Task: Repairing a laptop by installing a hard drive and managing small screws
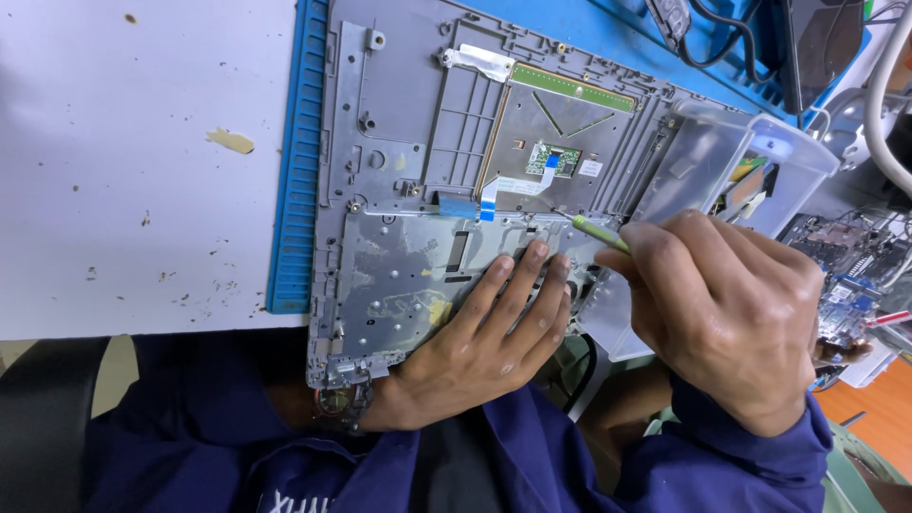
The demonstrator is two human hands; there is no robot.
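An opened grey laptop base (399, 114) lies on a blue mat (299, 161), its inner metal plate, touchpad board and blue ribbon cable (494, 195) showing. My left hand (484, 332) rests flat on the metal plate near the front edge, fingers spread. My right hand (727, 313) grips a thin green-handled screwdriver (597, 232), its tip touching the base just right of the ribbon cable.
A clear plastic box (750, 157) stands right of the laptop base. Circuit boards (850, 271) and cables lie at the far right. A white, speckled tabletop (133, 161) stretches to the left. Black cables and a dark device (817, 43) sit at the top right.
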